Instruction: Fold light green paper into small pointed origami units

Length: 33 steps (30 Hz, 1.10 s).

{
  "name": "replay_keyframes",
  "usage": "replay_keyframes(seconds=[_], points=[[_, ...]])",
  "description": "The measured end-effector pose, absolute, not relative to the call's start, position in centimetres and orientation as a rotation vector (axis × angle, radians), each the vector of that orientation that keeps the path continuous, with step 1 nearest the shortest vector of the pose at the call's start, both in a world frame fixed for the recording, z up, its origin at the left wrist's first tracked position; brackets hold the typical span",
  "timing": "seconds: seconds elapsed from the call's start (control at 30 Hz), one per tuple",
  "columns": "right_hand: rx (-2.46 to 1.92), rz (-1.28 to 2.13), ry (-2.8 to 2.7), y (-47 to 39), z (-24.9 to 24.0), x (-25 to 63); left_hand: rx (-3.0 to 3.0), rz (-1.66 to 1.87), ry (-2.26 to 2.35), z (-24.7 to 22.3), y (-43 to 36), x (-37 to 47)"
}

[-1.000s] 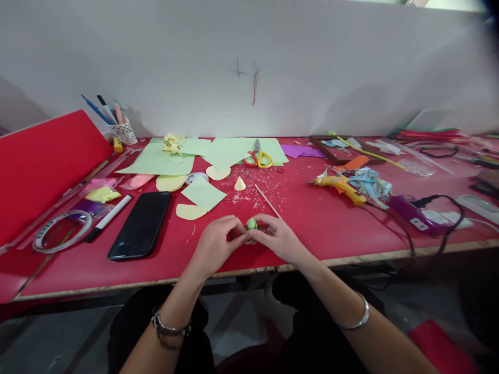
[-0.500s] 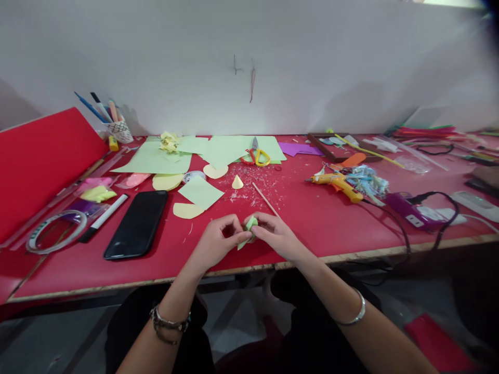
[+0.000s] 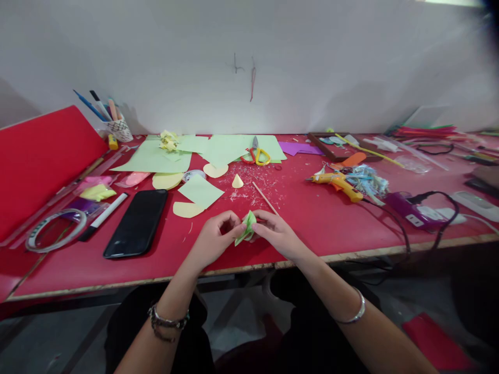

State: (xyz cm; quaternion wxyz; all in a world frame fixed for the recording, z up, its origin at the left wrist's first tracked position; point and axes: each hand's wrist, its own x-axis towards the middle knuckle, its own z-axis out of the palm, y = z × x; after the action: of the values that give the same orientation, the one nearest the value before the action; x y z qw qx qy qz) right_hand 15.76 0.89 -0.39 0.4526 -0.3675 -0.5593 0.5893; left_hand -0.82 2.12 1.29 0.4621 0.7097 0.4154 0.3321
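Between my two hands is a small folded piece of light green paper (image 3: 246, 228), held over the front part of the red table (image 3: 296, 223). My left hand (image 3: 215, 235) pinches its left side between thumb and fingers. On the other side, my right hand (image 3: 276, 234) grips it, the thumb pressed on the paper. A thin wooden stick (image 3: 265, 198) lies just beyond my right hand. Farther back stands a small cream paper cone (image 3: 237, 181). Left of it rest a pale green paper square (image 3: 200, 191) and a cream paper piece (image 3: 187, 210).
A black phone (image 3: 136, 223), a marker (image 3: 103, 216) and a tape roll (image 3: 56, 230) lie to the left. Scissors (image 3: 256, 155) rest on green sheets (image 3: 156, 158) at the back. On the right are a yellow glue gun (image 3: 337, 185), its cord and a purple power strip (image 3: 415, 212).
The green paper has been turned between my fingers and now shows a broader, more upright face. Both hands stay in nearly the same place.
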Motion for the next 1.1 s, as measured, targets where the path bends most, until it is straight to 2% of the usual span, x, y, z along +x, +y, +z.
replay_keyframes(seconds=[0.6, 0.9, 1.0, 1.1], points=[[-1.05, 1.306, -1.284, 0.8, -0.4, 15.7, 1.486, 0.709, 0.837, 1.6, 2.3, -1.8], [-1.06, 1.246, -1.3, 0.7, 0.1, 16.1, 1.142, 0.716, 0.708, 1.6, 1.9, -2.0], [-1.068, 1.114, -1.401, 0.5, 0.2, 16.3, 1.188, 0.69, 0.696, 1.8, 1.8, -1.9], [-1.059, 0.802, -1.661, 0.2, 0.5, 16.4, 1.3, 0.65, 0.731, 1.8, 1.6, -1.7]])
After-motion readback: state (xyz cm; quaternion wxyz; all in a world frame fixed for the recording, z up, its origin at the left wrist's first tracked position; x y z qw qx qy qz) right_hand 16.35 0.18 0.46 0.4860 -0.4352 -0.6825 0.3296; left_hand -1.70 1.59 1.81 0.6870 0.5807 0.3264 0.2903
